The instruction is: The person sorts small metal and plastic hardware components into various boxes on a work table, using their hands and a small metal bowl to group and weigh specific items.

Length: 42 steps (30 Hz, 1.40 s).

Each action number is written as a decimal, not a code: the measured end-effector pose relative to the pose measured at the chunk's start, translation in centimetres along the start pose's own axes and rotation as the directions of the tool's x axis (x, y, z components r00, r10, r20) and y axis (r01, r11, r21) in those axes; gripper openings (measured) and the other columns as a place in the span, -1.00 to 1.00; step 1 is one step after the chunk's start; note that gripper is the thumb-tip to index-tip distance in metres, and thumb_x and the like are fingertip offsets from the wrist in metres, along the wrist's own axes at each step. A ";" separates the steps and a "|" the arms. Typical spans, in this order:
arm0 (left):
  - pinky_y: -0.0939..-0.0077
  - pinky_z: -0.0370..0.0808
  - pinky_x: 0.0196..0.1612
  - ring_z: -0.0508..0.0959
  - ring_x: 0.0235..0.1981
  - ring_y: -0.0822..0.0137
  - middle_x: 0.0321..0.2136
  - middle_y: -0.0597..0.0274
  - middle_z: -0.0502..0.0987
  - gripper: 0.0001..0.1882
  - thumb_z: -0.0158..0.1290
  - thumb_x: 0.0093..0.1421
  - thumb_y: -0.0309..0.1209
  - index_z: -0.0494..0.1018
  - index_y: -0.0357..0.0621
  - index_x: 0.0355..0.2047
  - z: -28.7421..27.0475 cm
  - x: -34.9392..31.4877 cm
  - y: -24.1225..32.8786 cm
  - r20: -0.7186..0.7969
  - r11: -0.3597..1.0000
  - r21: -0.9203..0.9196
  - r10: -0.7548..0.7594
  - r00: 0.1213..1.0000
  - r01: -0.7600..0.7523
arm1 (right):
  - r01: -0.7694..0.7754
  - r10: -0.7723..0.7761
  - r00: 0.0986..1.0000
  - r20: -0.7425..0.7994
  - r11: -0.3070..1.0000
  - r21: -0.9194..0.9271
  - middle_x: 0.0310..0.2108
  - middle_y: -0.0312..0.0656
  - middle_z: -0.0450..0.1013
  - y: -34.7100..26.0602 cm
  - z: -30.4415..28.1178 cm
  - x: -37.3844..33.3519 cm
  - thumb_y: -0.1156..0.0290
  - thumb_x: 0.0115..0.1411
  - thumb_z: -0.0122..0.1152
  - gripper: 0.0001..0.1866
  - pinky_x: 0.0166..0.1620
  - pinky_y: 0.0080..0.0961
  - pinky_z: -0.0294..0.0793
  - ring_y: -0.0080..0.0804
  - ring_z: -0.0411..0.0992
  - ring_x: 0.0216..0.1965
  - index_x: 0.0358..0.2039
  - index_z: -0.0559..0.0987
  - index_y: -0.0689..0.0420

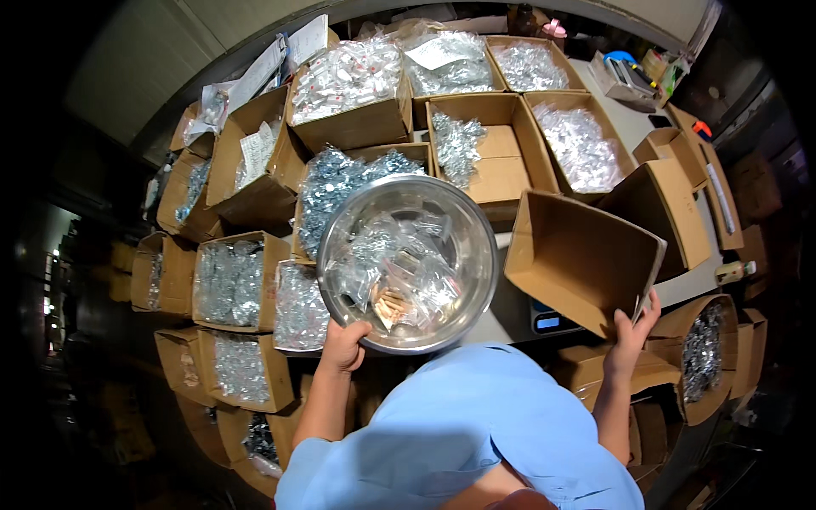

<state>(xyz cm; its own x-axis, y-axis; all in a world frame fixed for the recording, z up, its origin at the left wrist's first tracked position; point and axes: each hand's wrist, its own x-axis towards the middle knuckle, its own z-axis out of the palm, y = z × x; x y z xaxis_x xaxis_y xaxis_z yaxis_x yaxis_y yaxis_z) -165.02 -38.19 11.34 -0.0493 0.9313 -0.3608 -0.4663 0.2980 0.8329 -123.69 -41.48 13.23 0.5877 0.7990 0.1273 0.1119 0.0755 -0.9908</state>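
Note:
My left hand [344,344] grips the rim of a round steel bowl [473,276], thumb over the edge. Inside the bowl lie clear plastic bags [387,255] of small parts, along with a bunch of tan, peg-like pieces [391,304]. With my right hand [631,330] I hold the near right edge of a cardboard box [578,263], fingers on its outer side. The box is tilted with its opening toward me, and no contents show in it. Under it sits a device with a lit blue display [548,322], perhaps a scale, partly hidden by the box.
Cardboard boxes of small bagged parts surround me, such as one with white packets [348,81] and one with silvery bags [229,285]. A partly filled box [510,161] stands beyond the bowl. Farther right are an upright box [663,212] and a tray of tools [625,81].

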 end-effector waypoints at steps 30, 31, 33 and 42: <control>0.44 0.46 -0.11 0.50 -0.19 0.24 -0.19 0.01 0.44 -0.48 -0.12 -0.11 -0.69 0.24 -0.43 -0.03 8.7 1.2 -1.5 0.205 0.971 0.069 -0.239 0.949 0.229 | 0.669 0.203 0.407 0.891 0.597 -0.442 -0.54 -0.16 0.46 -3.1 10.1 1.5 0.38 -0.16 0.18 -0.86 -0.25 -0.37 0.36 -0.18 0.42 -0.40 -0.58 0.59 0.16; 0.44 0.47 -0.12 0.51 -0.19 0.25 -0.18 0.02 0.44 -0.48 -0.12 -0.11 -0.69 0.24 -0.43 -0.03 8.6 1.2 -1.6 0.218 0.969 0.070 -0.248 0.944 0.239 | 0.678 0.203 0.393 0.897 0.594 -0.432 -0.54 -0.16 0.46 -3.4 9.7 1.9 0.38 -0.16 0.18 -0.86 -0.25 -0.37 0.36 -0.18 0.42 -0.40 -0.58 0.59 0.16; 0.44 0.47 -0.12 0.51 -0.19 0.26 -0.18 0.02 0.44 -0.48 -0.13 -0.10 -0.69 0.24 -0.43 -0.03 8.8 1.0 -1.6 0.216 0.964 0.044 -0.264 0.940 0.261 | 0.395 0.081 0.385 0.919 0.885 -0.244 -0.55 -0.13 0.44 -4.0 8.8 2.9 0.44 -0.07 0.15 -0.89 -0.30 -0.40 0.36 -0.18 0.40 -0.41 -0.55 0.56 0.20; 0.42 0.48 -0.08 0.50 -0.16 0.25 -0.14 0.02 0.42 -0.43 -0.14 -0.08 -0.73 0.18 -0.37 0.04 10.3 0.8 -1.9 0.283 0.954 0.020 -0.293 0.913 0.299 | -0.072 0.137 0.394 0.909 0.990 -0.118 -0.40 -0.24 0.32 -3.5 5.3 4.3 0.44 0.21 -0.03 -0.83 -0.24 -0.57 0.27 -0.49 0.26 -0.33 -0.40 0.43 0.29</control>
<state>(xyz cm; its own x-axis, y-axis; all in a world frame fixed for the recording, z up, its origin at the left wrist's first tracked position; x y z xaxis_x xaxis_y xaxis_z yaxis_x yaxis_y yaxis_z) -155.05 -35.86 13.80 0.3412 0.8227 -0.4547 -0.4415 0.5674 0.6951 -125.75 -35.14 17.03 -0.4818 0.8671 -0.1264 0.1627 -0.0532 -0.9852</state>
